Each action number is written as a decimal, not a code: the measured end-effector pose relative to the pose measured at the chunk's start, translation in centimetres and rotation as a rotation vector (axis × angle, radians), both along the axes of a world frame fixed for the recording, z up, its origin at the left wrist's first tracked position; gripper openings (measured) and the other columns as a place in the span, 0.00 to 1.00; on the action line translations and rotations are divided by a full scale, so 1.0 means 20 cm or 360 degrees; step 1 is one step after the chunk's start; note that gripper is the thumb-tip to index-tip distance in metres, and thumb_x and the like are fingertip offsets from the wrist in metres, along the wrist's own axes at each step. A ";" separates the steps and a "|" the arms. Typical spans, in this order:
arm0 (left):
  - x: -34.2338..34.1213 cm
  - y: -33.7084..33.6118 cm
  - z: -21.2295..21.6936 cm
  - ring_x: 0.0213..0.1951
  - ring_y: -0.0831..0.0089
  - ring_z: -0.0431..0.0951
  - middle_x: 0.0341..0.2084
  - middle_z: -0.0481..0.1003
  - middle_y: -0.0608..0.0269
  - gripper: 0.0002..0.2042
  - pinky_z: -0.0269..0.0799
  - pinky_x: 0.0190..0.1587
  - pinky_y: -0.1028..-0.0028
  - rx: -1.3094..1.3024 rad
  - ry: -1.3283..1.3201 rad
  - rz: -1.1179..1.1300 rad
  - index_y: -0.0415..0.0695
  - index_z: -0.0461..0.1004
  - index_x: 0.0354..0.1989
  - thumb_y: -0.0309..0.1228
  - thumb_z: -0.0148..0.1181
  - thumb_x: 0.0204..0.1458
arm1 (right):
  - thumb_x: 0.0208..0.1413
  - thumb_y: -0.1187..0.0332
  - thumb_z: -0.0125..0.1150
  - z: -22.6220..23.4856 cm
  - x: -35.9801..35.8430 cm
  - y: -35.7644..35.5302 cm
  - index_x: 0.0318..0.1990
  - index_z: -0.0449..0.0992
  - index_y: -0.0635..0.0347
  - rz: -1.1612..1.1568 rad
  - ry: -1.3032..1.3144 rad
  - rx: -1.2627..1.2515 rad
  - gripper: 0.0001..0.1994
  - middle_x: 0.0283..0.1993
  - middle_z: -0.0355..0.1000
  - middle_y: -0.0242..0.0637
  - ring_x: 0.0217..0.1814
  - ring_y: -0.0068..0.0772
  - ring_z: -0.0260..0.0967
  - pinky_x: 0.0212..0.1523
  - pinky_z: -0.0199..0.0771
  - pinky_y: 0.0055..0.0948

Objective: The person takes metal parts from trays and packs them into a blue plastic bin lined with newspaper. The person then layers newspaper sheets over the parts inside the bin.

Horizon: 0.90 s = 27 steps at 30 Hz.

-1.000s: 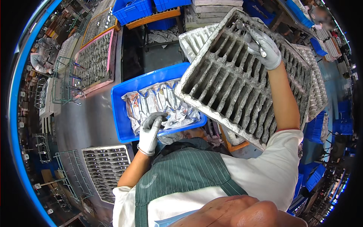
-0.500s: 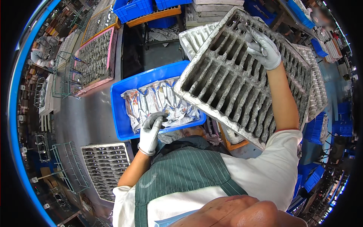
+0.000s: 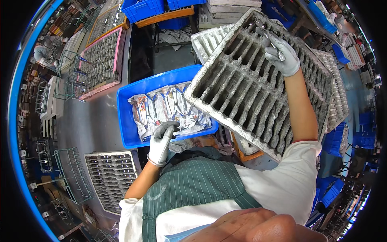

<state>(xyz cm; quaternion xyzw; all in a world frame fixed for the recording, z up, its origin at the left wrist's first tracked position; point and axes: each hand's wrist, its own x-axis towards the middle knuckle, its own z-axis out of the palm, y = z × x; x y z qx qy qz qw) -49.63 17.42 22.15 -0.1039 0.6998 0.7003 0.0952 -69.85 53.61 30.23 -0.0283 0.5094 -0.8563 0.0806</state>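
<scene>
Two gloved hands were in view, the left hand [image 3: 161,141] at 7 o'clock and the right hand [image 3: 282,54] at 1 o'clock. One grey slotted tray [image 3: 258,84] was held up at 1 o'clock, one blue crate [image 3: 129,117] of silvery packets [image 3: 169,109], too crowded to count, sat at the centre, and one filled metal tray [image 3: 111,179] lay at 8 o'clock. One pink-framed tray [image 3: 102,60] lay at 10 o'clock, and two blue crates [image 3: 161,7] stood at 12 o'clock.

The ridged tray [image 3: 258,84] looks like rough, matt grey moulded pulp, the crate [image 3: 128,121] at nine o'clock of it smooth glossy blue plastic holding shiny crinkled foil packets [image 3: 165,109], and both gloves [image 3: 160,142] matt grey knitted cloth.
</scene>
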 end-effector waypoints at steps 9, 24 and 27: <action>0.01 -0.01 0.00 0.37 0.80 0.71 0.36 0.74 0.64 0.11 0.65 0.38 0.80 -0.0013 0.0001 -0.0013 0.39 0.71 0.42 0.31 0.49 0.55 | 0.60 0.66 0.41 -0.05 -0.03 0.05 0.43 0.66 0.71 0.0122 0.0145 0.0170 0.14 0.19 0.51 0.21 0.18 0.10 0.44 0.20 0.44 0.14; -0.05 0.06 0.09 0.51 0.68 0.68 0.49 0.68 0.53 0.25 0.62 0.53 0.73 -0.0055 0.0226 -0.0591 0.40 0.64 0.54 0.46 0.47 0.54 | 0.59 0.64 0.42 0.13 0.23 -0.55 0.53 0.64 0.67 0.0433 0.0947 0.1801 0.19 0.52 0.64 0.41 0.53 0.31 0.61 0.53 0.59 0.24; -0.08 0.12 0.12 0.54 0.70 0.62 0.54 0.62 0.56 0.30 0.56 0.57 0.73 0.0737 0.0197 -0.0517 0.39 0.54 0.59 0.50 0.40 0.57 | 0.57 0.70 0.47 0.12 0.41 -0.91 0.53 0.66 0.65 0.0660 0.0828 0.1867 0.16 0.52 0.66 0.41 0.52 0.31 0.63 0.54 0.59 0.26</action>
